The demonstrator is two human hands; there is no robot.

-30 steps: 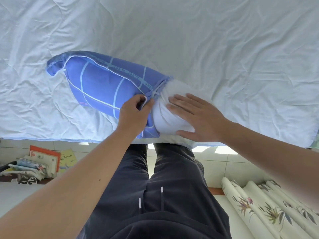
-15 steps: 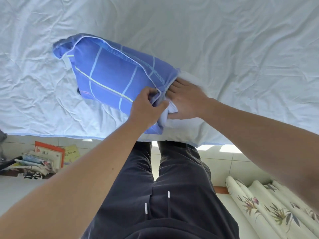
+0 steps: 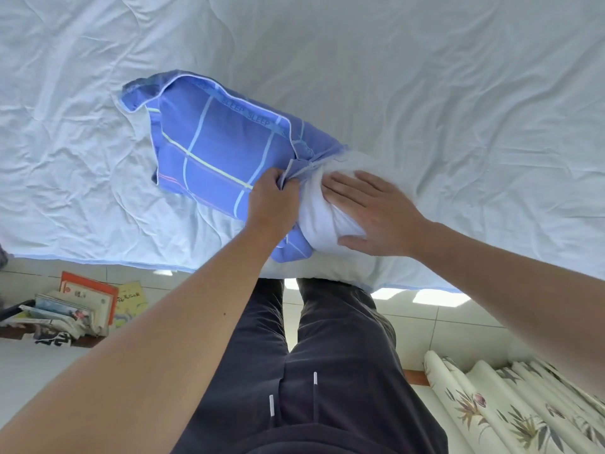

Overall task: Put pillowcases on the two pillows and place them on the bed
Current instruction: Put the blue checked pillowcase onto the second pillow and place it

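On the floor at the left lies a pile of books (image 3: 75, 309), beside the bed (image 3: 425, 77). On the bed's light sheet, near its front edge, lies the pillow (image 3: 327, 217), most of it already inside the blue checked pillowcase (image 3: 212, 149). The left hand (image 3: 271, 201) pinches the hem of the case at its open mouth. Half a second ago the right hand (image 3: 376, 214) was pushed deep into this mouth; now it has come out and lies flat, fingers spread, on the white end that is not yet covered. This probably means one push is finished and the next is being prepared. At the far right, flowered curtains (image 3: 510, 407) hang. No second pillow is visible.
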